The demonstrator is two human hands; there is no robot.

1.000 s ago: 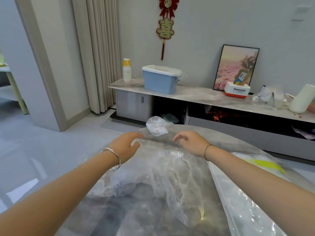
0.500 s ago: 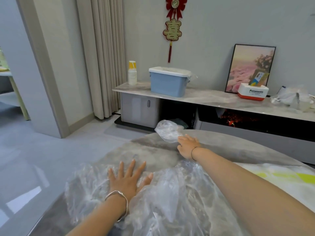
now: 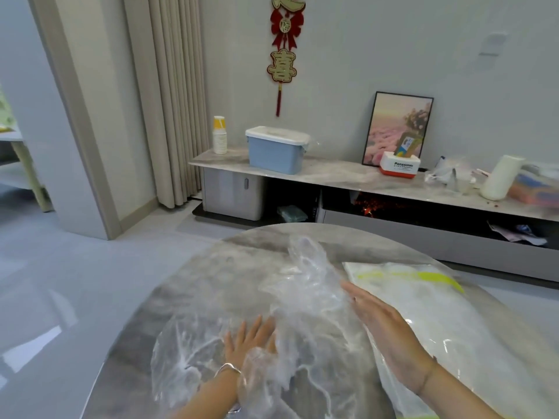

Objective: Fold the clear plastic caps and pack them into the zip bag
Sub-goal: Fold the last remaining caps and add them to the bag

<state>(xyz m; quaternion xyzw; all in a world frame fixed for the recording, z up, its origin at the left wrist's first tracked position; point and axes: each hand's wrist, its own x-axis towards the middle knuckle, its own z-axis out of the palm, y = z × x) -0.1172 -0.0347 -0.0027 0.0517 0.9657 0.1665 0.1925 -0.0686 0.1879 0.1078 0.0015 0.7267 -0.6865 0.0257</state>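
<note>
**My right hand is back, and I think the fold starts.**
My left hand (image 3: 251, 343) stays flat, fingers straight and spread, pressing the clear plastic cap (image 3: 302, 297) down. The cap runs long from those fingers away to a crumpled tip beyond my right fingertips. My right hand (image 3: 384, 325), back from its far reach, stands on edge, fingers straight, pushing the cap's side and gripping nothing. The zip bag (image 3: 423, 297) lies just right of it.
</note>
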